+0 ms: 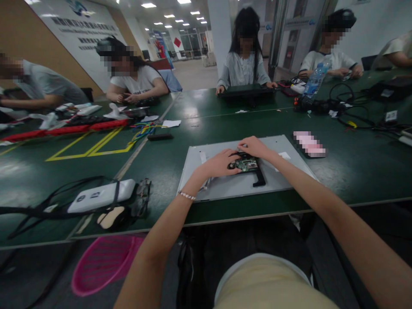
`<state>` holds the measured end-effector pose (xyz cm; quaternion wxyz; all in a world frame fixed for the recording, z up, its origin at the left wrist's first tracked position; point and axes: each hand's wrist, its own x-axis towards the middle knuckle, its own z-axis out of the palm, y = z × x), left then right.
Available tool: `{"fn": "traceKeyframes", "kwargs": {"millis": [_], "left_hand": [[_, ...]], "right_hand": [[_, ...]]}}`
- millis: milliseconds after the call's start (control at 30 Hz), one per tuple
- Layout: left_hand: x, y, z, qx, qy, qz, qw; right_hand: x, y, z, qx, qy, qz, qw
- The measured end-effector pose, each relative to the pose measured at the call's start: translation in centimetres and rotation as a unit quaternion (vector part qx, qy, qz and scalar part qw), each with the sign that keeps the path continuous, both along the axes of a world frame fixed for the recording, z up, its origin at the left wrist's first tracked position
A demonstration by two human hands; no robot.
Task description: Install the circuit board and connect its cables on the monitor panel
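Note:
In front of me a flat grey metal panel (222, 189) lies near the table's front edge. On it sits a green circuit board (247, 165) in a black plastic bracket (260, 177), one arm of which bends toward me. My left hand (220, 164) grips the left side of the board, thumb at its near edge and fingers over its far edge. My right hand (254, 146) is at the far edge of the bracket, fingertips pinched together; what they hold is too small to make out. White tape pieces (283, 156) lie on the panel.
A pink phone (309, 143) lies right of the panel. To the left are a white power bank (102, 195) with black straps, glasses (143, 193) and a mouse (112, 217). Coloured wires (141, 132) lie farther off. A pink basket (103, 264) stands below. People sit opposite.

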<state>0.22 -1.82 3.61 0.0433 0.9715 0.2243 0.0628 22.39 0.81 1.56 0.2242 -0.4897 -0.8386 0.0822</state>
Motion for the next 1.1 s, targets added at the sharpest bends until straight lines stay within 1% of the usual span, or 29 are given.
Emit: {"fn": "traceKeyframes", "kwargs": {"millis": [67, 200, 300, 367, 533, 633, 733, 833, 1000, 1100], "left_hand": [[0.1, -0.1, 0.2, -0.002, 0.003, 0.000, 1.000], [0.1, -0.1, 0.3, -0.014, 0.012, 0.012, 1.000], [0.0, -0.1, 0.1, -0.031, 0.004, 0.035, 0.999], [0.0, -0.1, -0.1, -0.035, 0.000, 0.058, 0.998], [-0.1, -0.2, -0.4, -0.007, 0.017, 0.101, 0.995], [-0.1, -0.2, -0.5, -0.012, 0.040, 0.112, 0.993], [-0.1, -0.2, -0.7, -0.034, 0.066, 0.116, 0.990], [-0.1, -0.2, -0.7, -0.040, 0.073, 0.119, 0.989], [-0.1, -0.2, -0.6, -0.026, 0.072, 0.112, 0.991], [-0.1, -0.2, -0.6, -0.023, 0.071, 0.111, 0.991]], "right_hand": [[0.0, 0.0, -0.2, 0.005, 0.015, -0.002, 1.000], [0.2, -0.4, -0.5, 0.008, 0.031, 0.017, 0.999], [0.3, -0.5, -0.6, 0.008, 0.043, 0.032, 0.999], [0.4, -0.4, -0.9, 0.009, 0.068, 0.035, 0.997], [0.4, 0.3, -2.3, -0.003, 0.166, -0.007, 0.986], [0.5, 0.6, -2.7, 0.002, 0.154, -0.016, 0.988], [0.6, 0.5, -2.5, 0.018, 0.107, 0.001, 0.994], [0.4, 0.4, -2.2, 0.033, 0.089, 0.014, 0.995], [0.0, 0.2, -2.1, 0.012, 0.115, 0.021, 0.993], [0.0, 0.2, -1.8, -0.009, 0.149, 0.005, 0.989]]}}
